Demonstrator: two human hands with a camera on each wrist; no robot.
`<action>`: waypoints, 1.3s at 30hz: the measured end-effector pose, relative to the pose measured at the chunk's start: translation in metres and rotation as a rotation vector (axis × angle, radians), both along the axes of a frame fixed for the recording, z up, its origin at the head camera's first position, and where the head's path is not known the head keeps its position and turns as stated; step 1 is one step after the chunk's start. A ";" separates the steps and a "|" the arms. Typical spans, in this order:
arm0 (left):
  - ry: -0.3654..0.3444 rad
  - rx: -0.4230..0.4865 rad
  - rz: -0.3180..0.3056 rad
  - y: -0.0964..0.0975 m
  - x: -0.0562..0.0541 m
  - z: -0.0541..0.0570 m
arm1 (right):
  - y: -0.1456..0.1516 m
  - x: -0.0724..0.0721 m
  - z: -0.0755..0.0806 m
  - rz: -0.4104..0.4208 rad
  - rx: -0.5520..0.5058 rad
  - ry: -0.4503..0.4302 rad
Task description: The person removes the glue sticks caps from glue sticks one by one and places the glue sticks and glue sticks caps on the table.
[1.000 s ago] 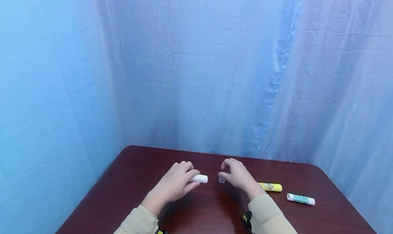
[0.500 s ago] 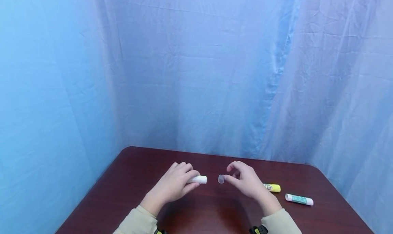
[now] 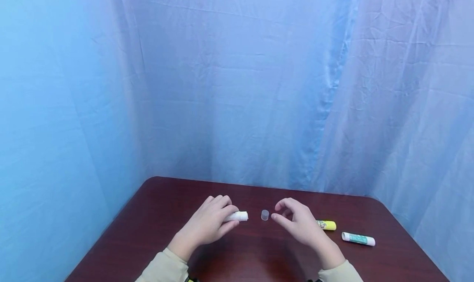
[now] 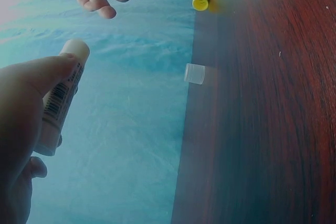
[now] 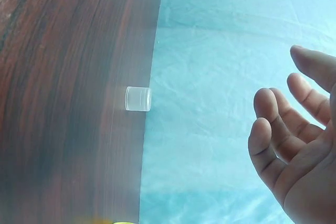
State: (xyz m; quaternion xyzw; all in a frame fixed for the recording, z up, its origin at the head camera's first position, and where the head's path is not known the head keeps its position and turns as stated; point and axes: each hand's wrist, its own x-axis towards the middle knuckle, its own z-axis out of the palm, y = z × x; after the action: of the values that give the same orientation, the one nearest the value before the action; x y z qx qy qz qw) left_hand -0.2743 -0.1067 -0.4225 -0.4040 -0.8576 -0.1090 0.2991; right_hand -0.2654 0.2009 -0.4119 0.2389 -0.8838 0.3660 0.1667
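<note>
My left hand [image 3: 207, 223] grips a white glue stick [image 4: 62, 98] between thumb and fingers, its white end pointing right in the head view. Printed text and a barcode show on its side in the left wrist view. A small clear cap [image 3: 264, 215] stands on the table between the two hands, just left of my right fingertips. My right hand [image 3: 300, 224] holds nothing; its fingers are loosely bent, with thumb and index apart. The right wrist view shows that hand apart from the cap [image 5: 138, 98].
To the right of my right hand lies a yellow glue stick [image 3: 327, 225], partly hidden by the wrist. Farther right is a white and green glue stick [image 3: 358, 239] on its side. Blue curtains [image 3: 237, 88] hang behind the dark red table [image 3: 177, 191].
My right hand has let go of the clear cap and drawn back to the right, leaving it standing on the table. My left hand stays nearly still with its glue stick.
</note>
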 end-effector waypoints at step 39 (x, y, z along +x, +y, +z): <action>-0.160 0.253 -0.046 0.032 -0.021 0.014 | 0.012 -0.018 0.006 0.029 -0.305 -0.239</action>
State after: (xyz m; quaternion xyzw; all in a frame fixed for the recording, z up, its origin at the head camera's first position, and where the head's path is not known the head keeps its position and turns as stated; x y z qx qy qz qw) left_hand -0.2953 -0.0751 -0.4085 -0.3728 -0.8485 -0.2548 0.2758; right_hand -0.2832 0.2127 -0.4059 0.1787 -0.8281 0.5237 0.0896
